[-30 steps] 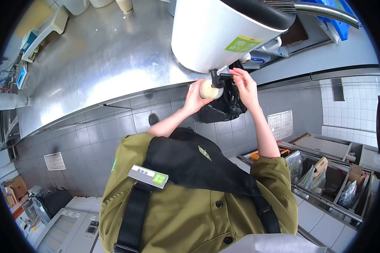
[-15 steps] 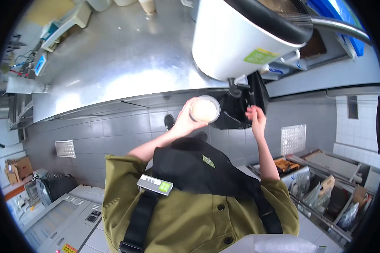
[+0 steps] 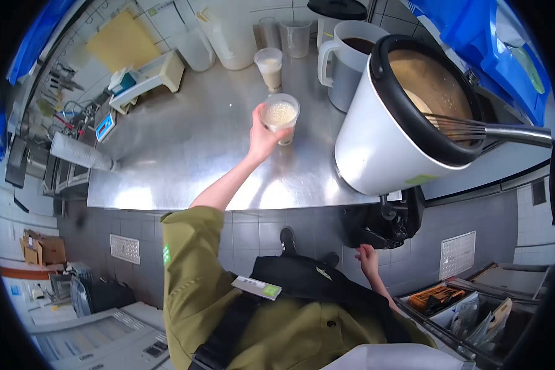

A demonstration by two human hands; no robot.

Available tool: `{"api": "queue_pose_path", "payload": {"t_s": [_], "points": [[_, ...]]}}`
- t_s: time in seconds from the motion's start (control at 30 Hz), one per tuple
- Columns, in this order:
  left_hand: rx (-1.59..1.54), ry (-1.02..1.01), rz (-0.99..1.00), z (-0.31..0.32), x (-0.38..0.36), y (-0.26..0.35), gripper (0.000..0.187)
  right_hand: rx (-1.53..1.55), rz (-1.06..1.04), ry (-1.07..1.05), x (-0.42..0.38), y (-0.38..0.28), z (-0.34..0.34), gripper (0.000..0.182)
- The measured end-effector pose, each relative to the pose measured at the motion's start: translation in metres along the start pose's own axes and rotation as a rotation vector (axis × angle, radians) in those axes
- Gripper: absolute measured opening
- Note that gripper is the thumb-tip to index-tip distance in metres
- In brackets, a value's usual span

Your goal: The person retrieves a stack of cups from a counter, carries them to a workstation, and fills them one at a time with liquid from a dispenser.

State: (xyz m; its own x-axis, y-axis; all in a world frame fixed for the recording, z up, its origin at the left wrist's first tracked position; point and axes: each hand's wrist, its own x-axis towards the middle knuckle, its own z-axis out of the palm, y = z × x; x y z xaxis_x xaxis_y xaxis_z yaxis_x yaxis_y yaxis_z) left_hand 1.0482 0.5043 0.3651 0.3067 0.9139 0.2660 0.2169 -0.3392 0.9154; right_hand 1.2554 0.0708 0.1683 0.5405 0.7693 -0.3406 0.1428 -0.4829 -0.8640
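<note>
My left hand (image 3: 266,137) is closed round a clear plastic cup (image 3: 288,135) of pale, bubbly drink, reached out over the steel counter. Just behind it a second clear cup (image 3: 270,73) of a similar pale drink stands on the counter. My right hand (image 3: 367,258) holds nothing, its fingers loosely bent, low in front of the counter edge. Above and right of that hand are the black tap (image 3: 388,208) of a white drum-shaped dispenser (image 3: 373,139) and a black plastic bag (image 3: 376,228). Inside the uncovered dispenser, a wire whisk (image 3: 456,127) rests in brown liquid.
A pitcher (image 3: 345,77) of dark liquid stands behind the dispenser. Measuring jugs (image 3: 295,40) line the wall. On the left are a white stand (image 3: 151,77), a scale with a blue display (image 3: 105,126) and a stack of cups (image 3: 83,152). Sectioned bins (image 3: 475,308) are low right.
My left hand has carried the cup from beyond the counter edge forward over the counter. My right hand has drawn back from beside the tap. The view has tilted up, showing more counter.
</note>
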Motion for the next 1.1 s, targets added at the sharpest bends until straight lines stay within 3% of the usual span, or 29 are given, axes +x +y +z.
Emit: {"api": "queue_pose_path", "payload": {"t_s": [0.2, 0.4, 0.5, 0.57, 0.6, 0.63, 0.73, 0.8, 0.9, 0.97, 1.03, 1.1], "points": [[0.027, 0.063, -0.057, 0.008, 0.092, -0.026, 0.092, 0.086, 0.159, 0.214, -0.042, 0.008, 0.006, 0.019], [0.046, 0.057, -0.09, 0.014, 0.115, -0.054, 0.093, 0.064, 0.266, 0.282, -0.074, 0.012, 0.017, 0.02], [-0.077, -0.001, -0.042, 0.022, 0.11, -0.062, 0.106, 0.119, 0.25, 0.266, -0.073, 0.009, 0.022, 0.019], [0.124, 0.222, -0.02, 0.03, 0.098, -0.072, 0.122, 0.141, 0.226, 0.219, -0.071, 0.014, 0.023, 0.019], [0.071, 0.174, 0.014, 0.023, 0.086, -0.08, 0.131, 0.11, 0.216, 0.162, -0.068, 0.019, 0.02, 0.019], [0.1, 0.202, 0.023, 0.013, 0.063, -0.081, 0.126, 0.076, 0.188, 0.081, -0.056, 0.023, 0.017, 0.019], [0.196, 0.36, 0.037, -0.077, -0.001, -0.069, 0.113, -0.023, 0.236, -0.186, -0.038, 0.013, 0.019, 0.019], [0.324, 0.511, 0.134, -0.174, -0.039, -0.067, 0.089, -0.106, 0.161, -0.331, -0.031, -0.02, 0.037, 0.019], [0.298, 0.944, -0.079, -0.335, -0.071, -0.052, 0.061, -0.27, 0.159, -0.537, -0.021, -0.097, 0.073, 0.019], [0.307, 1.063, -0.075, -0.447, -0.087, -0.067, 0.065, -0.251, 0.088, -0.723, -0.009, -0.14, 0.115, 0.019], [0.349, 1.111, -0.105, -0.521, -0.089, -0.072, 0.067, -0.005, 0.151, -0.794, 0.006, -0.178, 0.164, 0.019], [0.391, 1.175, -0.14, -0.587, -0.084, -0.086, 0.075, 0.035, 0.057, -0.816, 0.008, -0.235, 0.225, 0.02]]}}
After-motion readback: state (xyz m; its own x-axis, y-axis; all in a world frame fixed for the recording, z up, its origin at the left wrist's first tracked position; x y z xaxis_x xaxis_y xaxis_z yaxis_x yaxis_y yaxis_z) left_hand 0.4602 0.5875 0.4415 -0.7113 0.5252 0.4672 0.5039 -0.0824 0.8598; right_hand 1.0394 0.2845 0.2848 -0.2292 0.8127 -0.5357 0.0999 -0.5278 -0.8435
